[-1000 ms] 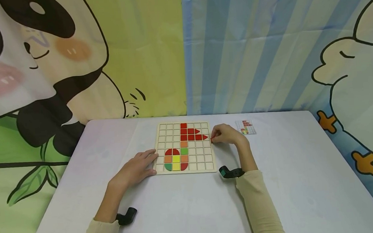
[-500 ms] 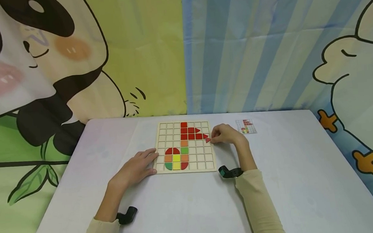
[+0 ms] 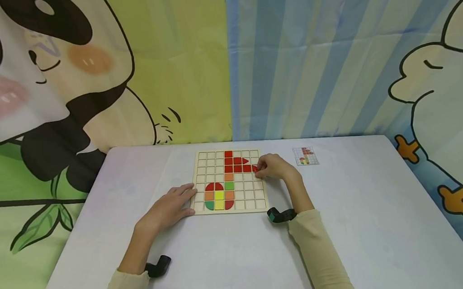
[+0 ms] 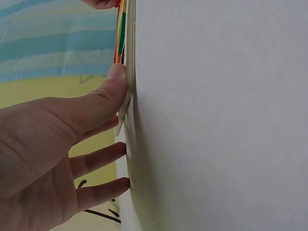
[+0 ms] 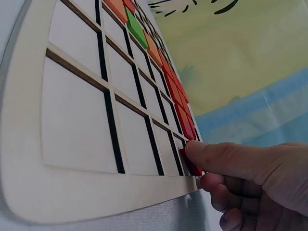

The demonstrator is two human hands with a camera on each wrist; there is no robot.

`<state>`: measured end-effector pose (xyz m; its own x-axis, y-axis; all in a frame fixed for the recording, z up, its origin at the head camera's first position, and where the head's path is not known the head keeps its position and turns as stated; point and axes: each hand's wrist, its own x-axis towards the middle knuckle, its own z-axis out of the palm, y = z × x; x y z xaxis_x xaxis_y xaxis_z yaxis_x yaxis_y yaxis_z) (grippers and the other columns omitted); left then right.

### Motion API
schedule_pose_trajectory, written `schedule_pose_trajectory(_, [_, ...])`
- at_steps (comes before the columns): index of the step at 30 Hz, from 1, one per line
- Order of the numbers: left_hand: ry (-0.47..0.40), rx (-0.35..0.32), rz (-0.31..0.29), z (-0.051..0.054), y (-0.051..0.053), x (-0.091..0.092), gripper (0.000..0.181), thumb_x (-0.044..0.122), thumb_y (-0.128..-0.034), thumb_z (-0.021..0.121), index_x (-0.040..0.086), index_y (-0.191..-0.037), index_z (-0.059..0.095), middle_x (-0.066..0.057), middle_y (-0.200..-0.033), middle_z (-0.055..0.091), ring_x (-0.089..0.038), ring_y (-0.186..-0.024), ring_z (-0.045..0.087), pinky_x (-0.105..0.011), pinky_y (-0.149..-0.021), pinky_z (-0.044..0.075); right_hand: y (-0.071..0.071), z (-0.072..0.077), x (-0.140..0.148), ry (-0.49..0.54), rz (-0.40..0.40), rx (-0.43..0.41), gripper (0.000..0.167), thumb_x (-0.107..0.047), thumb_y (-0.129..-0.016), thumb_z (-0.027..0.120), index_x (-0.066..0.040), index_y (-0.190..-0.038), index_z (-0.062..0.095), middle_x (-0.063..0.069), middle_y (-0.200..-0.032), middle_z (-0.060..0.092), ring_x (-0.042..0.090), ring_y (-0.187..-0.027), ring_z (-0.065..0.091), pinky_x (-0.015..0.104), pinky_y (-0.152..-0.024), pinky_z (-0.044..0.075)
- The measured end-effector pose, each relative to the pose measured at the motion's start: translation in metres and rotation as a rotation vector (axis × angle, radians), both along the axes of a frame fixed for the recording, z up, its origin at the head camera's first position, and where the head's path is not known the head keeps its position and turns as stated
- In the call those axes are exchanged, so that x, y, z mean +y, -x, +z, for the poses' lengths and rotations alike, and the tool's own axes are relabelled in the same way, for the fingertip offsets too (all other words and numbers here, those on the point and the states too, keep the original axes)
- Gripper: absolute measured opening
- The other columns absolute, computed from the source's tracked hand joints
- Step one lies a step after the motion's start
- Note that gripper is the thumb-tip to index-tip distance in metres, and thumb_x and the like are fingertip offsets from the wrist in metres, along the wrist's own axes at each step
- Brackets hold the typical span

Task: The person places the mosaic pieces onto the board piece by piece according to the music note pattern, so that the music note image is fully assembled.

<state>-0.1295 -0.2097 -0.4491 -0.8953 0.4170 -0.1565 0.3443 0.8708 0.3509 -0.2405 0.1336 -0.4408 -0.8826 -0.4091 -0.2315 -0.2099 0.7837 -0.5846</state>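
Observation:
A square wooden grid board (image 3: 249, 193) lies on the table, with red, orange, green and yellow pieces set in several of its cells. My left hand (image 3: 170, 208) rests at the board's left edge, fingers straight and thumb touching the near corner; the left wrist view shows that thumb (image 4: 103, 98) against the rim. At the right edge, my right hand (image 3: 274, 166) pinches a small red triangle piece (image 5: 191, 162) over the cells beside the red row (image 3: 239, 169). The thumb and fingers partly cover this piece. In the right wrist view the thumb (image 5: 226, 156) presses on its face.
A small pattern card (image 3: 306, 156) with a coloured grid lies on the white table (image 3: 232, 258), right of the board. Black wrist cameras (image 3: 159, 266) sit on both wrists. A printed cartoon backdrop (image 3: 290, 58) stands behind the table.
My right hand has moved left over the board's right edge with the red triangle, which first showed at the fingertips beside the board. The left hand stays in place.

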Motion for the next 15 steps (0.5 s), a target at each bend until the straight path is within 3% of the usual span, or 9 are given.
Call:
schedule_pose_trajectory(10, [-0.003,0.003,0.003,-0.001,0.001,0.0,0.065,0.033,-0.089,0.069,0.013,-0.146,0.045,-0.007,-0.156,0.037,-0.032,-0.139,0.039,-0.053,-0.108,0.041,0.002,0.002,0.004,0.055,0.032,0.005,0.015,-0.018,-0.086,0.073,-0.007,-0.087,0.063,0.004,-0.078,0.061,0.015,-0.069,0.05,0.025,-0.061,0.041])
schedule_pose_trajectory(15, [0.001,-0.007,0.007,-0.002,0.001,0.0,0.065,0.034,-0.089,0.069,0.014,-0.146,0.045,-0.007,-0.156,0.037,-0.032,-0.139,0.039,-0.053,-0.108,0.041,0.005,0.003,0.012,0.319,0.003,0.075,0.021,-0.013,-0.09,0.068,0.0,-0.106,0.063,0.011,-0.088,0.065,0.023,-0.075,0.059,0.036,-0.068,0.051])
